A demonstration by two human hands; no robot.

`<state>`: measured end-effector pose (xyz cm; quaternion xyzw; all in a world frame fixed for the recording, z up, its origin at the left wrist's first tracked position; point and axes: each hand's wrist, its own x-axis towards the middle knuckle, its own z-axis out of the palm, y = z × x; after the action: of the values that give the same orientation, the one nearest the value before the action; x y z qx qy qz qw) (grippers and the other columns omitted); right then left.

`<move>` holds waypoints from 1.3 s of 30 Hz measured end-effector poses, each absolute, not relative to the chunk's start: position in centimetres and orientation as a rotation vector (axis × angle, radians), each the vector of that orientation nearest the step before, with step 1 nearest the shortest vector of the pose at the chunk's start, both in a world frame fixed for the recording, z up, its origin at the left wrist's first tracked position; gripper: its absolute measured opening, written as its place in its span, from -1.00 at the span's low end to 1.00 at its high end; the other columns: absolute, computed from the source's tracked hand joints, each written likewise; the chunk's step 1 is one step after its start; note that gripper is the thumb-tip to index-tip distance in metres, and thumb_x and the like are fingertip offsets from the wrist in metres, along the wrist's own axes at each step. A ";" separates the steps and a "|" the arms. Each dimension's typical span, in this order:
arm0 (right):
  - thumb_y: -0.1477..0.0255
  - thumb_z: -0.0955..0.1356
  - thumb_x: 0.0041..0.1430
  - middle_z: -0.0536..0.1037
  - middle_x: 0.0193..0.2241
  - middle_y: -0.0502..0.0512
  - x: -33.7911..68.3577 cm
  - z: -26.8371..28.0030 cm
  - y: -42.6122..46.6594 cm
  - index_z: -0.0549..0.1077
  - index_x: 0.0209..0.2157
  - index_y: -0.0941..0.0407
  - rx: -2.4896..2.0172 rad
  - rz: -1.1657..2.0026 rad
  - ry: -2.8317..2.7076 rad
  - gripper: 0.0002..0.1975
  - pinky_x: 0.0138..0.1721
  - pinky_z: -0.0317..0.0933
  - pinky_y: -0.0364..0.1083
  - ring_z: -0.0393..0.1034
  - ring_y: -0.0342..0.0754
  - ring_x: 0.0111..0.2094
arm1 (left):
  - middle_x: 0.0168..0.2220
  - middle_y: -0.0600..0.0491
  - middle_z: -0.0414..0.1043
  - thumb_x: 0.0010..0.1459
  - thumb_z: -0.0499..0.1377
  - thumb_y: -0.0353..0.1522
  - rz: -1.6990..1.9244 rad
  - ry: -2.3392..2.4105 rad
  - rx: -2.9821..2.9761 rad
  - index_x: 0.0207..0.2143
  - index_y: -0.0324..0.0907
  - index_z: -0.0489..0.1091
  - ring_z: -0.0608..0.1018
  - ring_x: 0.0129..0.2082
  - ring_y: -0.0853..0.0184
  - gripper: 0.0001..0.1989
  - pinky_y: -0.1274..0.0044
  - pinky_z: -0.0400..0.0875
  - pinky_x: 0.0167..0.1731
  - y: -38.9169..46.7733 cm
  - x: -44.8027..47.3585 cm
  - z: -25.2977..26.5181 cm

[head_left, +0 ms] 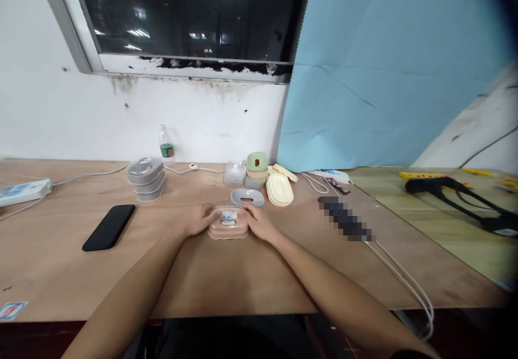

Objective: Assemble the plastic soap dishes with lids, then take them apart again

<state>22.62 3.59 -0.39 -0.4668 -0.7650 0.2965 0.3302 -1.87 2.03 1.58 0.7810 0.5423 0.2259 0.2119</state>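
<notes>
A pink soap box [227, 232] with a clear cover and a round printed sticker lies flat on the table in front of me. My left hand [199, 220] holds its left side, thumb on the upper edge. On the opposite side, my right hand [259, 223] grips it the same way. The fingers behind the box are partly hidden. Just beyond it lies a grey slotted tray [246, 197]. Farther back are cream lids [280, 190], a stack of green and pink trays [257, 162], and clear covers [234, 173].
Left of my hands are a stack of grey soap boxes [145, 178] and a black phone [108, 228]. A plastic bottle [165, 144] stands by the wall. A pixelated dark object [346, 218] with white cables lies right, near a black-and-yellow item [449, 191].
</notes>
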 end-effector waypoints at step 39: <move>0.10 0.27 0.17 0.56 -0.31 0.17 23.2 0.4 3.2 0.49 -0.05 0.14 -1.231 0.699 -2.261 -0.52 -0.29 0.22 -0.06 0.41 0.02 -0.32 | 0.07 -0.16 0.34 0.13 0.06 0.03 0.804 2.008 2.191 0.12 -0.17 0.26 0.39 0.06 0.06 -0.37 0.33 0.27 0.02 3.8 -8.3 1.9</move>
<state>23.19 3.24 0.37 -0.4487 -0.8239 0.2546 0.2346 -8.29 3.83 1.91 0.7113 0.6519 0.2610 0.0313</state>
